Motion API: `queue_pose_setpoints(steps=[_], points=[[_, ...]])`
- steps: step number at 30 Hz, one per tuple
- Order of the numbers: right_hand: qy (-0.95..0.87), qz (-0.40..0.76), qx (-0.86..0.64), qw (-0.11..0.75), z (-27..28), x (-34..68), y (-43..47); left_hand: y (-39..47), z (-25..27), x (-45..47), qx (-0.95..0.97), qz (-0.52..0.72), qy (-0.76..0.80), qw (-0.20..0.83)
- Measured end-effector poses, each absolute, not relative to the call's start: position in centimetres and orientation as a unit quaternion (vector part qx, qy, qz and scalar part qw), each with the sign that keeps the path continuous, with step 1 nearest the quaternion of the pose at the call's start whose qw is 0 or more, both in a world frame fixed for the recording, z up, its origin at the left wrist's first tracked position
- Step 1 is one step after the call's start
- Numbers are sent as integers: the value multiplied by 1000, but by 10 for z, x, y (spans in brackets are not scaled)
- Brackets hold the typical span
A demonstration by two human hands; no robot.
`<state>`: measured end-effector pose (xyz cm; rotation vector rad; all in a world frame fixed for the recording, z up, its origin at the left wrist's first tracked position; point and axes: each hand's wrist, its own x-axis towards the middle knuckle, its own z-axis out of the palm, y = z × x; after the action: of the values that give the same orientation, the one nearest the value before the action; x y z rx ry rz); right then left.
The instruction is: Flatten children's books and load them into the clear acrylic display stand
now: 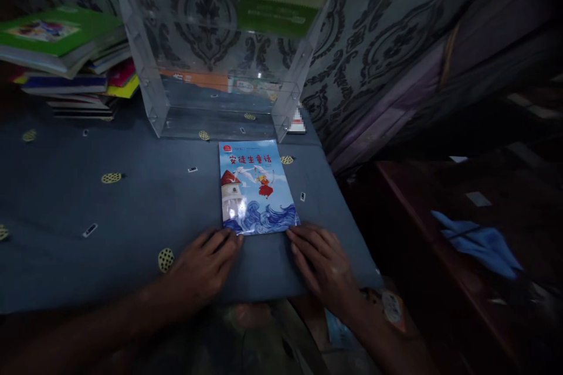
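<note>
"Storybook (258, 187) lay flat on the desk (145, 205), its far edge just in front of the clear rack (152, 96). What were the hands doing?"

"They were at its near corners. The left hand (204, 263) had its fingers loosely bent, tips at the left corner; the right hand (323, 263) reached straighter fingers to the other. Whether either pinched anything, I couldn't tell."

"So what could have gone wrong?"

"A crooked push, I judged. The cover looked glossy, so uneven pressure might have swung it round, and a forward slip could have knocked its far edge against the rack."

"And a lift?"

"Had the fingers caught only the cover, it might have flopped open. The desk's right edge was near, too, so a sideways slide risked a fall. The stacked books (74, 61) sat unevenly, but well apart from both hands."
</note>
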<state>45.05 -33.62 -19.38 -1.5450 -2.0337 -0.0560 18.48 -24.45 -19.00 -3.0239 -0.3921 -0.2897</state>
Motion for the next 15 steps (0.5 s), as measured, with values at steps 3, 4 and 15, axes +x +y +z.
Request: queue_pose_setpoints(steps=[3,4,15], points=[[-824,41,-505,253,-180,438,-322,-246,-195,185,-985,-106,-129,48],[-842,61,-483,233,-176,433,-316,-246,-197,185,-984,-111,-130,52],[-894,143,-404,131,-168,411,-278,-251,-205,183,-959,-220,-178,1]])
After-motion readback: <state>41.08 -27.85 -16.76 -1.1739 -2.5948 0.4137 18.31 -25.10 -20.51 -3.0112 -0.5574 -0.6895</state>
